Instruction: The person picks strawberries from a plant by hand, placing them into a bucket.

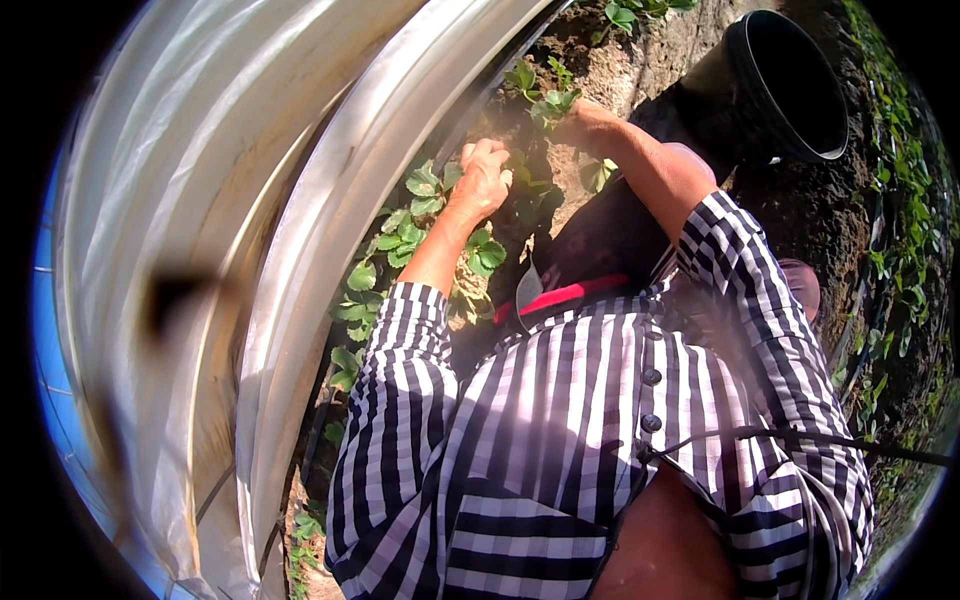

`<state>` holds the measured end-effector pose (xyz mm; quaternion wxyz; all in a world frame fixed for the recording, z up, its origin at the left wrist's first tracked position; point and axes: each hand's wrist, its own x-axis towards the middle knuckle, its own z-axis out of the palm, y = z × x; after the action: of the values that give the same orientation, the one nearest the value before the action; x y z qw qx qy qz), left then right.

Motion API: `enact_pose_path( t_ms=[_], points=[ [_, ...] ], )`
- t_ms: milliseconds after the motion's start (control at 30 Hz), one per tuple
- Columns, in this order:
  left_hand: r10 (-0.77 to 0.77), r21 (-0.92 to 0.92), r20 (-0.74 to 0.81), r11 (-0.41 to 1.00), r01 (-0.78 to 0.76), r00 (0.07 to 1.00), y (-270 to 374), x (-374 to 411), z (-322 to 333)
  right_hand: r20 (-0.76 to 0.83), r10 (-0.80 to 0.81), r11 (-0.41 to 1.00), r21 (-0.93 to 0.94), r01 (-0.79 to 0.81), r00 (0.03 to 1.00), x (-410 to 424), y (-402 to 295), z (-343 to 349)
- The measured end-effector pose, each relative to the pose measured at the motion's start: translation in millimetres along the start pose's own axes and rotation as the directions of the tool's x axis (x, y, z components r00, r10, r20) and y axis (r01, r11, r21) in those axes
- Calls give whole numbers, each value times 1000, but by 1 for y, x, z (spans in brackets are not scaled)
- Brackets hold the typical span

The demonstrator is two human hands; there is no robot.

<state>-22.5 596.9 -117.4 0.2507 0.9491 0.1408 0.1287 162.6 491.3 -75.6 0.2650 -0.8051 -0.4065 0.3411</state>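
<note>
Low green plants with toothed leaves, apparently strawberry plants point(424, 187), grow in a row in the soil before me. My left hand point(484, 176) is over this row, its fingers bent; glare and shade blur the soil just past the fingertips, and I cannot tell whether anything is between them. My right hand point(574, 124) reaches down beside a small leafy plant point(553, 105); leaves and shade cover its fingers, so its grip is hidden. Both forearms come out of black-and-white checked sleeves.
A dark round bucket point(799, 86) lies tilted on the soil at the upper right, its mouth facing me. Whitish plastic sheeting point(315, 202) hangs in folds along the left. Another strip of green plants point(907, 247) runs down the right side. A thin dark cord point(840, 441) crosses at the lower right.
</note>
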Motion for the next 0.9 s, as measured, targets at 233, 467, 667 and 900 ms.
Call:
enact_pose_path(
  t_ms=[233,467,667,900],
  points=[
    [244,79,-24,967,-241,970,-5,4,9,481,-47,954,281,-104,875,12,27,46],
    [81,-114,-31,990,-84,996,2,9,10,587,45,970,169,-177,808,17,29,51],
    [33,-146,-116,988,-50,993,-9,1,12,653,-39,968,-163,191,757,-1,-4,38],
    [37,-123,-18,992,-39,999,2,7,6,610,0,908,-332,255,793,1,0,32]
  ],
)
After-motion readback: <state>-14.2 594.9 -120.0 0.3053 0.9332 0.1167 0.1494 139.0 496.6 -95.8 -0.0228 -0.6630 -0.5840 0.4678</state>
